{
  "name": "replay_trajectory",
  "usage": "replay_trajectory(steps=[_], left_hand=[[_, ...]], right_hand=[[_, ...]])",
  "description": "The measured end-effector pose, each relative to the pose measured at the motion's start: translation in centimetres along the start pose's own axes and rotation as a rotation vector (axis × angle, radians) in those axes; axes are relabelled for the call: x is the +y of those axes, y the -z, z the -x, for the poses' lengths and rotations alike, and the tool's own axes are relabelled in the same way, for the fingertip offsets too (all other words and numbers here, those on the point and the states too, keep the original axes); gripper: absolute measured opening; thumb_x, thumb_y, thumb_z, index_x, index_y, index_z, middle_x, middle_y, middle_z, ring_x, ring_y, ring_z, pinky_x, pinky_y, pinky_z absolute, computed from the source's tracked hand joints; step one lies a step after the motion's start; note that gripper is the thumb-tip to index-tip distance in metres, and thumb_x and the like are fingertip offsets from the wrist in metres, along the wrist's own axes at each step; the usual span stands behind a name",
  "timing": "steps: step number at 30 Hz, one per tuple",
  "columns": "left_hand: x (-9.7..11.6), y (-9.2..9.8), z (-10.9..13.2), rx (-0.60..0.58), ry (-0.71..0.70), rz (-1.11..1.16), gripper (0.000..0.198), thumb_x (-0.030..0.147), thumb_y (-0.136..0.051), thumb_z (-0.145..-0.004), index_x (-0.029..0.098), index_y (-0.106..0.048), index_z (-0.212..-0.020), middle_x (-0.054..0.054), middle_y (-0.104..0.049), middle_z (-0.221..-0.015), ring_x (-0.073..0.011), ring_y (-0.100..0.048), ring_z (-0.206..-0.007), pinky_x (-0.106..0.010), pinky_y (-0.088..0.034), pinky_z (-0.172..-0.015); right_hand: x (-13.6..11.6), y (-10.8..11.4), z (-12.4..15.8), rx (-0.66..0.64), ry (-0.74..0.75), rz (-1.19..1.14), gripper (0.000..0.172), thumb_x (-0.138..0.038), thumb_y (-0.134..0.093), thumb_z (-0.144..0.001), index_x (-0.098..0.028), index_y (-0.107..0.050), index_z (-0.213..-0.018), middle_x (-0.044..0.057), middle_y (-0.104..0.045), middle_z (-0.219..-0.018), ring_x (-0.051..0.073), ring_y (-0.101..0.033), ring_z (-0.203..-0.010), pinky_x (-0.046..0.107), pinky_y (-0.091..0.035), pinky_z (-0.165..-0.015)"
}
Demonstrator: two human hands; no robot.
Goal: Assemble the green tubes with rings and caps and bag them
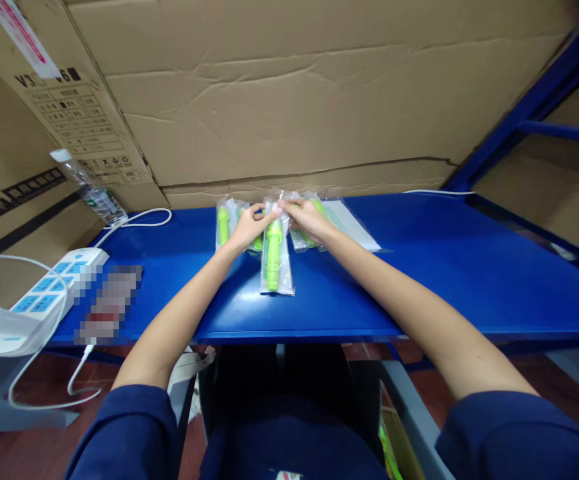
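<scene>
A clear plastic bag (284,270) with a bright green stick-like item (273,257) inside lies upright in front of me on the blue table. At its top end, my left hand (253,225) pinches the bag from the left. My right hand (305,219) grips the same top end from the right, its fingertips close to the left ones. Another bagged green item (223,225) lies left of my left hand. Partly hidden under and behind my right hand are more bagged green pieces (317,205). What the green items are cannot be made out.
White sheets in clear plastic (354,227) lie to the right. A power strip (44,293), a pixelated phone-like object (112,303) on a white cable and a plastic bottle (92,190) stand left. Cardboard (294,100) walls the back; a blue frame (519,120) rises at right.
</scene>
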State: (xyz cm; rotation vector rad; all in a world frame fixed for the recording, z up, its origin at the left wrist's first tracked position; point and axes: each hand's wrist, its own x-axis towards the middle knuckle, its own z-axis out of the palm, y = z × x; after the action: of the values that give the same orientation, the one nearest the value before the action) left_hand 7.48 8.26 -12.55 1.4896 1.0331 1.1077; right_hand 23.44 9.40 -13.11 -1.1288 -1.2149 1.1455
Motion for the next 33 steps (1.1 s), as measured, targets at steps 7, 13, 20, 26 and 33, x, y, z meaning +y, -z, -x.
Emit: replay_trajectory(steps=[7, 13, 20, 26, 33], left_hand=[[-0.3, -0.3, -0.3, 0.036, -0.048, -0.08, 0.027, 0.037, -0.063, -0.094, 0.011, -0.07, -0.094, -0.01, -0.075, -0.099, -0.0188, -0.069, -0.096, -0.023, -0.053, -0.08], [-0.4, 0.2, -0.5, 0.028, 0.002, 0.026, 0.019, 0.025, -0.069, -0.088, 0.013, -0.071, -0.103, -0.011, -0.075, -0.108, -0.021, -0.07, -0.102, -0.028, -0.057, -0.083], [-0.7, 0.7, -0.7, 0.053, -0.019, 0.1, 0.025, 0.023, -0.076, -0.08, 0.015, -0.072, -0.103, -0.006, -0.075, -0.097, -0.0185, -0.071, -0.095, -0.031, -0.059, -0.088], [-1.5, 0.7, -1.2, 0.082, -0.022, 0.197, 0.029, 0.026, -0.084, -0.072, 0.017, -0.073, -0.097, -0.006, -0.076, -0.095, -0.0207, -0.072, -0.096, -0.033, -0.061, -0.086], [-1.5, 0.8, -1.3, 0.146, -0.11, 0.17, 0.025, 0.027, -0.087, -0.066, 0.016, -0.068, -0.079, -0.004, -0.072, -0.084, -0.019, -0.071, -0.087, -0.034, -0.061, -0.081]], right_hand=[[-1.1, 1.2, 0.4, -0.101, -0.086, -0.025, 0.025, -0.031, -0.086, -0.073, -0.018, -0.067, -0.082, 0.001, -0.068, -0.068, 0.012, -0.063, -0.057, 0.026, -0.058, -0.058], [-1.4, 1.8, 0.4, -0.194, -0.124, -0.054, 0.021, -0.027, -0.084, -0.077, -0.018, -0.07, -0.088, 0.003, -0.072, -0.076, 0.013, -0.066, -0.062, 0.024, -0.058, -0.055], [-1.2, 1.8, 0.4, -0.203, -0.06, -0.089, 0.014, -0.02, -0.079, -0.079, -0.02, -0.075, -0.093, 0.002, -0.073, -0.078, 0.011, -0.065, -0.061, 0.025, -0.058, -0.058], [-1.0, 1.5, 0.4, -0.185, -0.015, -0.055, 0.018, -0.013, -0.076, -0.076, -0.019, -0.08, -0.093, 0.003, -0.076, -0.081, 0.011, -0.067, -0.064, 0.022, -0.056, -0.059], [-0.3, 1.4, -0.2, -0.155, 0.152, 0.009, 0.015, -0.017, -0.076, -0.071, -0.02, -0.082, -0.084, 0.004, -0.078, -0.086, 0.016, -0.069, -0.074, 0.026, -0.056, -0.063]])
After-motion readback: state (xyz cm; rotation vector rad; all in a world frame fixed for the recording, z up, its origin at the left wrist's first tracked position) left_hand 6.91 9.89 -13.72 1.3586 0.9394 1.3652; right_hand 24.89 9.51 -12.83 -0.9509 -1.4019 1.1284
